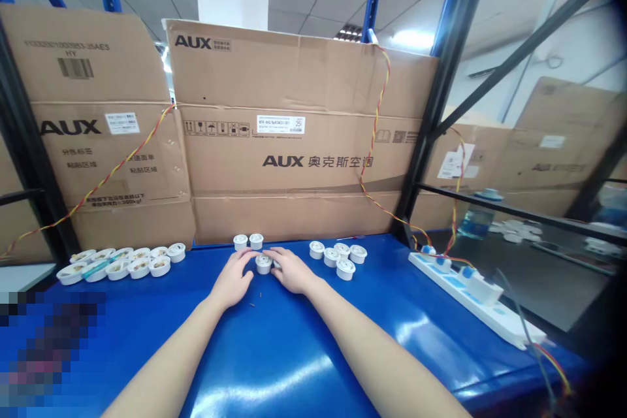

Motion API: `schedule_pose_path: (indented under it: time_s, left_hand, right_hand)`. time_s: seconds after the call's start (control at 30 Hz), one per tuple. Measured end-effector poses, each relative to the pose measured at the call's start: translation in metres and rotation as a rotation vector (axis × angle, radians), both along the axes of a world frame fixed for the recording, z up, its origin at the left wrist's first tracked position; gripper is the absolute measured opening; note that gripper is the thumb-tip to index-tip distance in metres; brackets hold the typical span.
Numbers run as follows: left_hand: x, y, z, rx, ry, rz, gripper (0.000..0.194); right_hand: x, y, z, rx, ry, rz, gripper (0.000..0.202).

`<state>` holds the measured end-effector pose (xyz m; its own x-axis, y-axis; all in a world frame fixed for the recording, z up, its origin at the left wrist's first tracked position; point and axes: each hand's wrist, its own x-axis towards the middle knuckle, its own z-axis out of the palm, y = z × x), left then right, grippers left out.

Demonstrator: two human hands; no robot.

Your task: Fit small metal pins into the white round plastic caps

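A round white piece (pixel 263 265) sits on the blue table between my two hands. At its left is my left hand (pixel 234 279), fingers apart, the fingertips near two more white pieces (pixel 240 242) behind. My right hand (pixel 290 270) reaches in from the right, its fingers bent over the right side of the middle piece; part of another white piece shows under them. Whether the fingers grip anything is hidden. Two tiny dark pins (pixel 252 305) lie on the table in front of the hands.
Several white round pieces (pixel 345 268) stand right of my hands. White cups with small parts (pixel 140 267) and a teal tool (pixel 100 266) are at the left. A power strip (pixel 480 300) runs along the right edge. Cardboard boxes (pixel 304 209) stand behind the table (pixel 274 366).
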<state>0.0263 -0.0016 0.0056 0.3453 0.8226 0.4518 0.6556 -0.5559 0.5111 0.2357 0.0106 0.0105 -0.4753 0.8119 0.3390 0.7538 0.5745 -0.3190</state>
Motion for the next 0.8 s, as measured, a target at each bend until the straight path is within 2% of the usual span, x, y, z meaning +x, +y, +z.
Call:
schedule_pose_path:
  time_s: [0.07, 0.17, 0.3, 0.4, 0.47, 0.63, 0.8]
  left_hand:
    - [-0.003, 0.005, -0.004, -0.029, 0.023, 0.025, 0.052]
    - [-0.004, 0.006, -0.005, -0.048, 0.039, 0.051, 0.045]
    - [-0.003, 0.001, 0.0, -0.088, 0.046, 0.131, 0.026]
    - [-0.004, -0.001, 0.002, -0.134, 0.032, 0.156, 0.021]
    - [-0.004, 0.0, 0.002, -0.149, -0.008, 0.141, 0.021]
    - [-0.004, 0.003, 0.0, -0.174, -0.029, 0.139, 0.045]
    - [-0.006, 0.002, 0.001, -0.158, 0.011, 0.117, 0.033]
  right_hand:
    - [-0.002, 0.004, -0.004, -0.023, 0.115, 0.047, 0.061]
    - [-0.001, 0.008, -0.009, -0.088, 0.206, -0.028, 0.073]
    - [0.006, 0.008, -0.007, -0.228, 0.136, -0.155, 0.08]
    - [0.009, 0.005, -0.004, -0.277, 0.107, -0.138, 0.084]
    - [0.01, 0.004, -0.003, -0.269, 0.122, -0.112, 0.082]
    - [0.008, 0.006, -0.005, -0.208, 0.17, -0.153, 0.06]
    - [0.007, 0.004, -0.001, -0.132, 0.215, -0.127, 0.051]
